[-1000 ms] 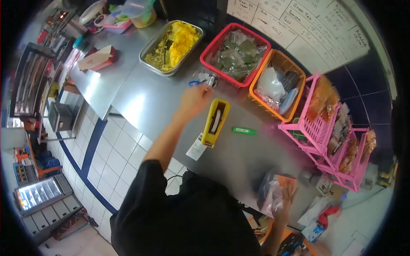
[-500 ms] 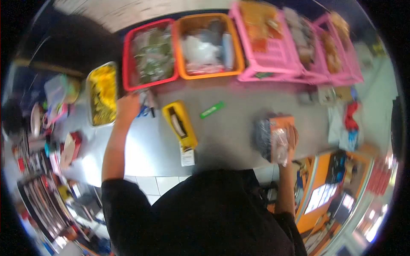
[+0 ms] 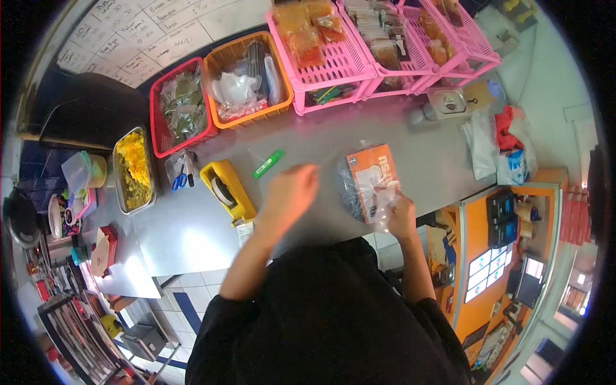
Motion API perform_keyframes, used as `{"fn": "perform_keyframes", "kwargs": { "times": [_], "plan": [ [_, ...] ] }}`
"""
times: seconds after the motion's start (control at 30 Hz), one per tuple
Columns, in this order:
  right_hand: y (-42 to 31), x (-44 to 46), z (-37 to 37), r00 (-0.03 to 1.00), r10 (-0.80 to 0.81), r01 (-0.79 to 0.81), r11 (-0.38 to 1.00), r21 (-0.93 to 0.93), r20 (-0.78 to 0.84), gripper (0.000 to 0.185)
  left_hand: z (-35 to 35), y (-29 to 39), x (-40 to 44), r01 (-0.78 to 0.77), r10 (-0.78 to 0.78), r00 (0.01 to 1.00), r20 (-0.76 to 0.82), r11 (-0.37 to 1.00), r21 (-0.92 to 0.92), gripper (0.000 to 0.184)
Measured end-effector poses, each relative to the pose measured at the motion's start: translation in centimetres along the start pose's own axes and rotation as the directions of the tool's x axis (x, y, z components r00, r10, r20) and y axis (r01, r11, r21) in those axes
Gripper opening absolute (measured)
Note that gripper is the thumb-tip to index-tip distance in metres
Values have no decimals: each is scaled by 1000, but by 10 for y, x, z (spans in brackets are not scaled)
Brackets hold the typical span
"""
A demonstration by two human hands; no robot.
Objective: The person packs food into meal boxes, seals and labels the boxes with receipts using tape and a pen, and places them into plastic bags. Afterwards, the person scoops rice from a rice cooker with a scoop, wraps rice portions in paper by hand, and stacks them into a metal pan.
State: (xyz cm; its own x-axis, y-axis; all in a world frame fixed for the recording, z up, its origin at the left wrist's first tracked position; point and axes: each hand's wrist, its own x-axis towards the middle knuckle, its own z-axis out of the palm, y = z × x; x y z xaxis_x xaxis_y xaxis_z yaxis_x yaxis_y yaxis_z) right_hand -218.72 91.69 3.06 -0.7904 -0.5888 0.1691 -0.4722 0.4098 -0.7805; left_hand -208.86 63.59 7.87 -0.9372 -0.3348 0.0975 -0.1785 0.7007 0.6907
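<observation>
Orange box (image 3: 382,159), laid on the worktop (image 3: 436,154); long axis pointed away from the body, far end tipped slightly left. Plastic wrap (image 3: 384,200) pinched by the right hand (image 3: 403,217) at the box's near right corner. Left hand (image 3: 290,196) held farther off, left of the box; blurred, its grip cannot be told.

The person wears a plain black garment (image 3: 333,314) with loose sleeves; forearms and hands are bare.

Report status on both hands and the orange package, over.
Left hand over table, contents unclear. Right hand gripping clear plastic on orange package. No obstruction visible; yellow tape dispenser beside left hand.
</observation>
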Motion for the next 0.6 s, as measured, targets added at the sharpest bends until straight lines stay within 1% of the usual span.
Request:
{"fn": "perform_keyframes", "kwargs": {
  "times": [0.03, 0.07, 0.1, 0.13, 0.17, 0.2, 0.23, 0.27, 0.3, 0.37, 0.4, 0.43, 0.47, 0.5, 0.53, 0.57, 0.6],
  "plan": [
    [-1, -2, -5, 1000, -13, 13, 1000, 4, -2, 18, 39, 11, 3, -52, 52, 998, -34, 999, 4, 18],
    [-5, -3, -8, 1000, -22, 22, 997, -78, 1, 24, 67, 21, 6, -106, 106, 992, -66, 994, 10, 18],
    [-6, -3, -11, 1000, -28, 28, 987, -160, 4, 30, 80, 34, 6, -110, 111, 991, -73, 994, 16, 18],
    [-3, -2, -15, 987, -156, 157, 953, -260, 24, 32, 90, 47, 3, -147, 147, 989, 7, 989, 16, 18],
    [-11, 4, -19, 987, -162, 161, 954, -255, 16, 32, 96, 55, 0, -183, 181, 979, 89, 983, 15, 18],
    [-24, 12, -25, 957, -290, 262, 880, -395, -11, 31, 100, 58, -3, -187, 184, 979, 89, 982, 26, 18],
    [-30, 17, -29, 910, -413, 342, 779, -526, -21, 30, 101, 58, -7, -245, 245, 966, 85, 970, -13, 20],
    [-27, 19, -30, 914, -405, 355, 753, -553, 35, 28, 100, 56, -10, -297, 300, 950, 81, 954, -45, 23],
    [-21, 18, -29, 911, -412, 360, 766, -532, 23, 28, 99, 54, -13, -291, 292, 952, 87, 956, -18, 23],
    [-14, 16, -24, 921, -386, 342, 745, -573, 49, 30, 100, 54, -17, -305, 304, 951, 54, 952, 12, 27],
    [-12, 16, -24, 918, -393, 340, 712, -615, 52, 30, 102, 54, -19, -300, 298, 953, 59, 953, 31, 27],
    [-13, 15, -20, 917, -396, 341, 718, -606, 48, 30, 105, 56, -20, -273, 273, 962, 17, 962, -7, 25],
    [-14, 14, -17, 947, -320, 276, 770, -575, 26, 26, 109, 58, -20, -248, 247, 969, -25, 967, -55, 23],
    [-16, 12, -16, 971, -239, 204, 812, -547, 9, 22, 113, 58, -21, -249, 248, 968, -22, 967, -60, 23],
    [-20, 13, -15, 972, -233, 199, 809, -553, 9, 22, 115, 59, -20, -121, 123, 992, 34, 990, -74, 23],
    [-26, 14, -12, 999, -49, 35, 886, -462, -17, 22, 117, 61, -19, 10, -2, 996, 92, 997, -83, 23],
    [-28, 16, -13, 990, 137, -137, 921, -364, -25, 22, 117, 62, -17, 8, 1, 995, 96, 996, -93, 23]
  ]
}}
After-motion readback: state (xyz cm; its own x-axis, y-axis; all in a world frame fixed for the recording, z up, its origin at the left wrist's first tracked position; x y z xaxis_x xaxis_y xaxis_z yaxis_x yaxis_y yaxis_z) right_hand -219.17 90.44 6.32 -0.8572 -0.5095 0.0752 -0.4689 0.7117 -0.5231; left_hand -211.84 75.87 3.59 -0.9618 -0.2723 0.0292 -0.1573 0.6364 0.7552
